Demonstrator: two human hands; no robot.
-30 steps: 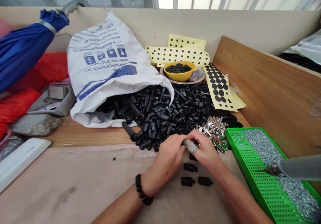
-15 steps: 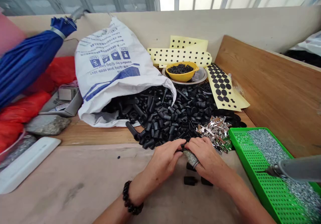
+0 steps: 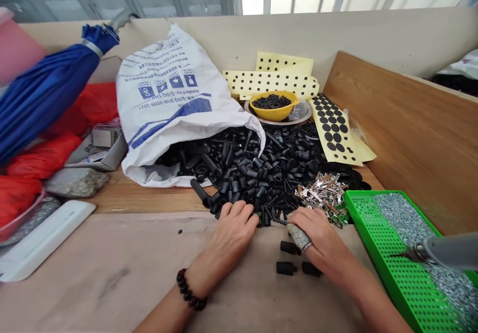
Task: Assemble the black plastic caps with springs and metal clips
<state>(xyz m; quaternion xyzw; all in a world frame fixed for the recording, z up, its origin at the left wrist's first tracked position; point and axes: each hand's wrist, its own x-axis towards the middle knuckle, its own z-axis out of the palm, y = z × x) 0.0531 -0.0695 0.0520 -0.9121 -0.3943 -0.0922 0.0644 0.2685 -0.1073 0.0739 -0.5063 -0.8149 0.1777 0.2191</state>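
My left hand (image 3: 233,228) lies at the near edge of a heap of black plastic parts (image 3: 257,168), fingers curled down among them with the tips hidden. My right hand (image 3: 319,238) rests just to its right. It wears a grey speckled finger sleeve (image 3: 299,237), and its fingertips pinch a small black screw-like part (image 3: 279,221) at the heap's edge. Three loose black parts (image 3: 287,268) lie on the brown table cover under my right hand. A dark bead bracelet (image 3: 187,290) circles my left wrist.
A white printed sack (image 3: 172,99) spills the black parts. Behind are a yellow bowl (image 3: 274,106) and dotted sticker sheets (image 3: 334,129). Metal clips (image 3: 321,191), a green tray of screws (image 3: 396,238) and a grey power screwdriver (image 3: 444,251) are right. A blue umbrella (image 3: 48,89) is left.
My hands have parted: the left slid left onto the heap's edge, the right drew back to the right. The view has shifted slightly.
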